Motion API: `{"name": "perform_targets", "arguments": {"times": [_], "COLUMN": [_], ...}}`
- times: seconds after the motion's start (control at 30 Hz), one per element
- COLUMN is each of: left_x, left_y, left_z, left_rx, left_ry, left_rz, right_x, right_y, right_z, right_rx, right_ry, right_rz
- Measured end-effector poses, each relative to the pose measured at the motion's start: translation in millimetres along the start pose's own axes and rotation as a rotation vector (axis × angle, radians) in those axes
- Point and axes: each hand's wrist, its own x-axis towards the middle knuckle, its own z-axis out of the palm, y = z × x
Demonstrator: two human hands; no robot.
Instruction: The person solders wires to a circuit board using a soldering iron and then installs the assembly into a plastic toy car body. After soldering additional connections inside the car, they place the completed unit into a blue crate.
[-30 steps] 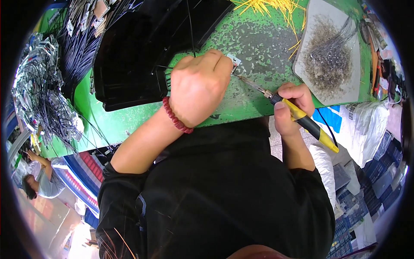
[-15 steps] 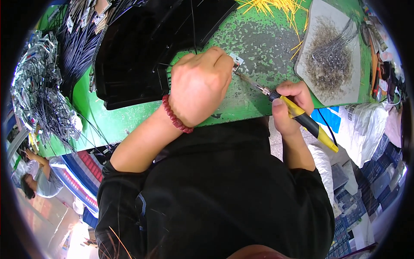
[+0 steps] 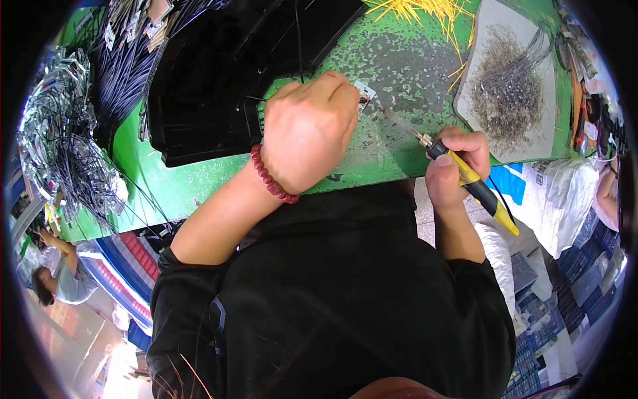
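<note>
A worker bends over a scuffed green desk (image 3: 392, 60); the left hand (image 3: 307, 130), a red bead bracelet (image 3: 271, 178) at its wrist, is curled shut over a small circuit board (image 3: 365, 95), of which only a corner peeks out at the knuckles' two o'clock; the right hand (image 3: 453, 167) is clamped round the yellow-and-black handle of a soldering iron (image 3: 458, 169), whose metal tip points toward ten o'clock and meets the board's edge; a black tray (image 3: 219, 73) lies at ten o'clock from the left hand; a grey sheet heaped with fine wire pieces (image 3: 508, 90) sits at one o'clock from the right hand; yellow wires (image 3: 425, 10) fan out at twelve o'clock; tangled silver-and-black cable bundles (image 3: 63, 146) crowd the desk's nine o'clock side.
</note>
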Motion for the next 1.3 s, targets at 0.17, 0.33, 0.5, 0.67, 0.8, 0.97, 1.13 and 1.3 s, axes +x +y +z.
{"name": "perform_targets", "arguments": {"times": [0.17,0.33,0.5,0.67,0.8,0.97,1.13,1.3], "left_x": [-2.8,-0.9,1.1,7.1,5.2,-8.9,-9.2,-8.4], "left_y": [-0.2,2.8,1.3,4.2,8.5,25.2,8.3,15.3], "left_z": [-1.2,-2.6,-5.9,-15.3,-35.0,-77.3,-75.4,-101.5], "left_rx": [0.011,0.026,0.002,-0.156,-0.214,0.017,0.005,0.084], "left_ry": [-0.007,-0.033,-0.022,-0.071,-0.01,0.037,0.295,0.435], "left_rz": [-0.016,-0.023,-0.032,-0.192,-0.138,-0.019,0.016,0.016], "right_x": [7.5,9.0,42.2,77.8,78.5,69.9,64.0,85.9], "right_y": [-9.2,-13.1,-7.9,-1.4,-12.5,-59.0,-71.0,-87.1], "right_z": [11.0,12.8,13.9,34.6,39.3,78.3,117.9,127.6], "right_rx": [-0.109,-0.156,-0.469,-0.673,-0.543,-0.439,-0.007,0.122], "right_ry": [-0.036,-0.171,-0.34,-0.618,-0.572,-0.269,-0.091,-0.095], "right_rz": [0.062,0.127,-0.233,-0.688,-0.686,-0.553,-0.368,-0.478]}}
